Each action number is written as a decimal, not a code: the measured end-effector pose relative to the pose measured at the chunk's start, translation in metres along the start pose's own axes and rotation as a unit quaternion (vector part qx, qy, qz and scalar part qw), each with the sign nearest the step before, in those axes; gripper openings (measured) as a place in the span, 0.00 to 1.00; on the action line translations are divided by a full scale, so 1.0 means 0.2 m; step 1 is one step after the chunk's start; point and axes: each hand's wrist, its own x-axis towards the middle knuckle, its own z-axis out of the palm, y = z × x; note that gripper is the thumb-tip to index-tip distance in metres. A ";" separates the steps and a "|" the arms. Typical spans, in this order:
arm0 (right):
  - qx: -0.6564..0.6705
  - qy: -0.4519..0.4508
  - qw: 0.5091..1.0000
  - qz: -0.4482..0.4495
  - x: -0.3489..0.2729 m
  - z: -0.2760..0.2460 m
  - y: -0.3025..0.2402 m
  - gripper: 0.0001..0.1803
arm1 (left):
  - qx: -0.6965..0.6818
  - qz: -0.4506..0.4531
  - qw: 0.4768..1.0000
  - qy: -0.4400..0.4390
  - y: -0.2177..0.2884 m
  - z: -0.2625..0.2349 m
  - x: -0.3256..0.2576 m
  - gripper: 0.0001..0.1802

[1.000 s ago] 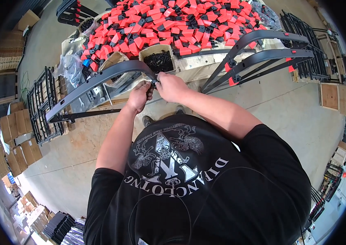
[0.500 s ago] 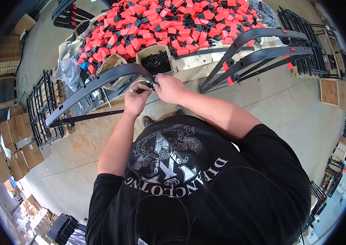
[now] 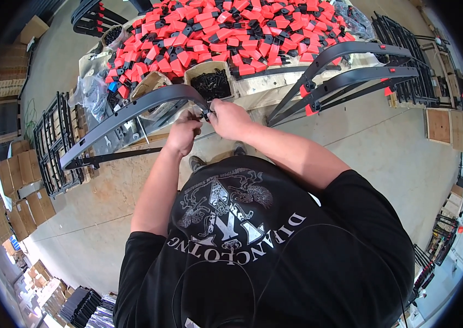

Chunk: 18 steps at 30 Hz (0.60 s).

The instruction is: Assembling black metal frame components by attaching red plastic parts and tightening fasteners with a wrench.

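Note:
A dark grey curved metal frame (image 3: 124, 116) arches from the left toward the middle, over the near edge of the workbench. At its right end my right hand (image 3: 229, 120) is closed, fingers pinching the frame's tip. Just left of it, my left hand (image 3: 184, 134) is closed too, its fingertips pressed around something small and dark beneath the frame end. What it holds is too small and too covered to make out. Behind the right hand, an open cardboard box (image 3: 232, 82) holds black bolts or similar small black parts (image 3: 211, 83).
Red and black plastic pieces (image 3: 231, 33) are heaped across the bench. Two more curved frames (image 3: 346, 76) lean at the right, with red pieces attached. Wrenches (image 3: 108, 142) and a clear plastic bag (image 3: 94, 95) lie at the left. Black racks (image 3: 59, 147) and cartons (image 3: 28, 169) stand further left.
My left hand's fingers have curled in and turned under the frame end. The right hand keeps its hold in nearly the same place. The frame has barely shifted.

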 end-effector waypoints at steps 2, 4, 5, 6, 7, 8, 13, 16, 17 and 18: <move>0.003 0.004 1.000 0.002 0.00 0.01 0.01 0.13 | -0.036 -0.042 0.998 0.037 0.09 0.03 -0.04 0.11; 0.006 0.005 1.000 0.001 0.00 0.01 0.01 0.13 | -0.033 -0.126 0.990 0.057 0.13 0.01 -0.04 0.11; -0.001 0.007 1.000 -0.001 0.00 0.01 0.01 0.13 | -0.034 -0.126 0.990 0.059 0.12 0.01 -0.03 0.11; -0.008 0.010 1.000 -0.003 0.01 0.01 0.00 0.13 | -0.040 -0.161 0.986 0.027 0.11 0.02 -0.02 0.12; -0.009 0.008 1.000 -0.006 0.01 0.01 0.00 0.13 | -0.047 -0.195 0.980 -0.005 0.08 0.03 -0.01 0.14; -0.012 0.005 1.000 -0.005 0.01 0.01 0.00 0.12 | -0.094 -0.162 0.982 -0.008 0.06 0.04 0.01 0.15; -0.008 0.008 1.000 -0.008 0.01 0.01 0.00 0.12 | -0.044 -0.029 0.998 0.017 -0.06 0.03 0.00 0.09; -0.016 -0.001 1.000 -0.008 0.02 0.01 0.00 0.12 | 0.168 0.102 0.979 0.054 -0.11 0.01 0.00 0.09; -0.012 0.000 1.000 -0.001 0.02 0.01 0.00 0.12 | 0.170 0.103 0.979 0.053 -0.11 0.01 0.00 0.09; -0.008 0.001 1.000 0.006 0.01 0.01 0.01 0.13 | 0.146 0.167 0.974 0.051 -0.10 0.01 0.01 0.08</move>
